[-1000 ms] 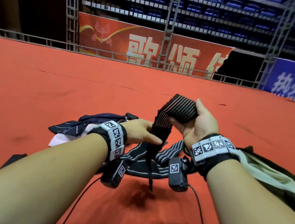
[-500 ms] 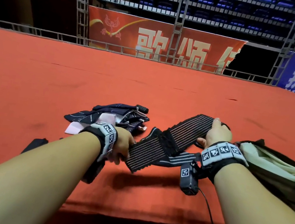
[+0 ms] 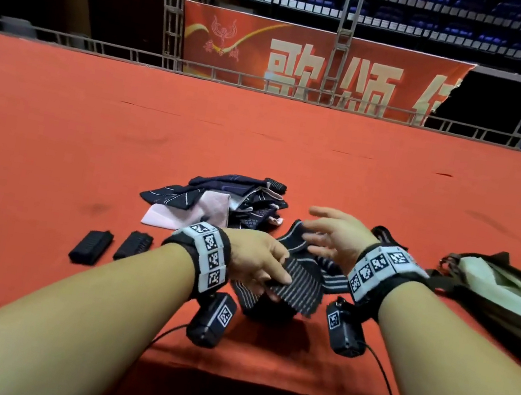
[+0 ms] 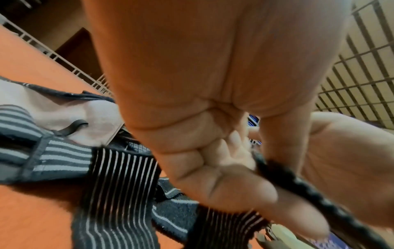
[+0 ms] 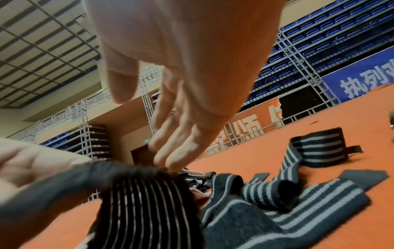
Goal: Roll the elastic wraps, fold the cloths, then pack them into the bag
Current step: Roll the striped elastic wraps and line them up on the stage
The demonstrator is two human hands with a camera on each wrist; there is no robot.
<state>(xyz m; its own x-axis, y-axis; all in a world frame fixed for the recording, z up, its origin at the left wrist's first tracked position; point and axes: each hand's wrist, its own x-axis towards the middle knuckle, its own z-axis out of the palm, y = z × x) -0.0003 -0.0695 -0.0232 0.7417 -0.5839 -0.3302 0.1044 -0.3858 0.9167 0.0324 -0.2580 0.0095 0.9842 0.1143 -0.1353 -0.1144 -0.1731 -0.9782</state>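
A black elastic wrap (image 3: 301, 286) with thin white stripes hangs just above the red carpet, and my left hand (image 3: 276, 280) pinches its near end between thumb and fingers. The left wrist view shows the wrap's edge (image 4: 298, 185) running across that thumb. My right hand (image 3: 316, 228) hovers over the wrap with straight, spread fingers; its fingertips (image 5: 166, 164) touch the wrap's top edge (image 5: 136, 170). A grey striped wrap (image 3: 331, 274) lies loose underneath. Dark and pink cloths (image 3: 217, 198) lie in a heap behind. The olive bag (image 3: 496, 291) lies open at the right.
Two rolled black wraps (image 3: 90, 245) (image 3: 134, 244) lie side by side on the carpet to the left of my left wrist. The carpet's front edge (image 3: 221, 370) runs just below my forearms. Metal railings and banners stand far behind.
The right hand first held the black wrap up, then stretched it low with the left. Now it has let go of the far end and come back over the wrap.
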